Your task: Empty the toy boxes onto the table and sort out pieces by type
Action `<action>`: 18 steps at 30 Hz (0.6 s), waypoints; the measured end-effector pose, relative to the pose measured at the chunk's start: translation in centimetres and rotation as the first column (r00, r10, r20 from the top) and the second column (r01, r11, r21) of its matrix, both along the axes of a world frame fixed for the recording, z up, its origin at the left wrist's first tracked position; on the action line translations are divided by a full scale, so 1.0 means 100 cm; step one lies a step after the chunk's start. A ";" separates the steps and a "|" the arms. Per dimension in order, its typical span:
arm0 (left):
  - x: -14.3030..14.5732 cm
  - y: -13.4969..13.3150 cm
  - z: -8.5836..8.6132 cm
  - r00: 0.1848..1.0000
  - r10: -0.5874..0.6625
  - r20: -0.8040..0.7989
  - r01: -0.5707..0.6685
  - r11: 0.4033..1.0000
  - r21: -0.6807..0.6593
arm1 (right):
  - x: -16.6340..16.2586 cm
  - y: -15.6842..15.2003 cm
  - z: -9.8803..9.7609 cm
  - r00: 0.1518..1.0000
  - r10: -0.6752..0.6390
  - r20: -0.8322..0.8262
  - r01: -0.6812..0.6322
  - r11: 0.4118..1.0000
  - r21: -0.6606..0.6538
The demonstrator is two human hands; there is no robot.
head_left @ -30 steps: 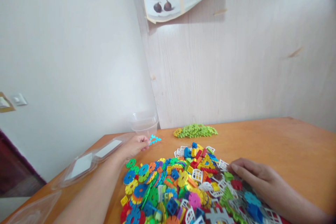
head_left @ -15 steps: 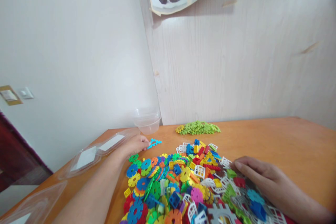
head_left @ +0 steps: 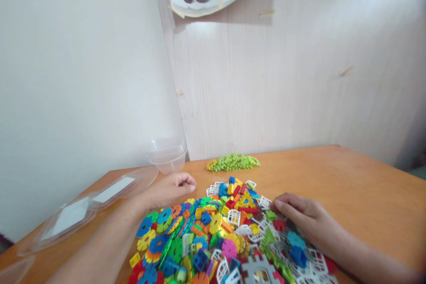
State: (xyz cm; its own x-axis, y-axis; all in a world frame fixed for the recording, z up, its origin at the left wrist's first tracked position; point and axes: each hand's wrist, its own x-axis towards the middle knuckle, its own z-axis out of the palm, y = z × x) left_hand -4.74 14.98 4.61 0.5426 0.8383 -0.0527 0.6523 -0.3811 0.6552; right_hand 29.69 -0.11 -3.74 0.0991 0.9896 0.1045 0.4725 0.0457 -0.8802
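My left hand (head_left: pixel 179 184) is above the table at the back left of the pile, fingers curled in toward the thumb. Whatever it holds, if anything, is hidden; no blue piece shows at its fingertips. My right hand (head_left: pixel 301 209) rests loosely at the right edge of the pile, fingers extended and holding nothing visible. Its fingertips are beside a white window-shaped piece (head_left: pixel 265 203). Between the hands lies a mixed heap of toy building pieces: notched discs such as a yellow one (head_left: pixel 215 223), a blue brick (head_left: pixel 200 259) and a grey notched piece (head_left: pixel 261 270).
A pile of green interlocking pieces (head_left: pixel 234 162) lies at the back of the wooden table (head_left: pixel 319 173). Clear plastic tubs (head_left: pixel 168 155) stand stacked at the back left corner. Transparent lids (head_left: pixel 93 208) with white labels line the left side. Walls rise behind.
The view has swung right, shifting everything leftward. The blue toothed piece that showed in my left fingertips is out of sight, and those fingers are more curled. My right hand stays by the pile.
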 end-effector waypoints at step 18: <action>0.074 -0.106 0.021 0.878 -0.479 0.015 0.470 0.867 0.162 | -0.012 -0.011 0.016 0.999 0.029 -0.042 -0.025 0.995 0.097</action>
State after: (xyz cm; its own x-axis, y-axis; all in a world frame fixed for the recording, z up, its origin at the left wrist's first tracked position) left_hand 2.64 4.36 6.72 0.8755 0.4745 0.0918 0.3341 -0.7315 0.5944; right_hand 28.47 -1.20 -2.16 0.0789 0.9774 0.1961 0.4311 0.1439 -0.8907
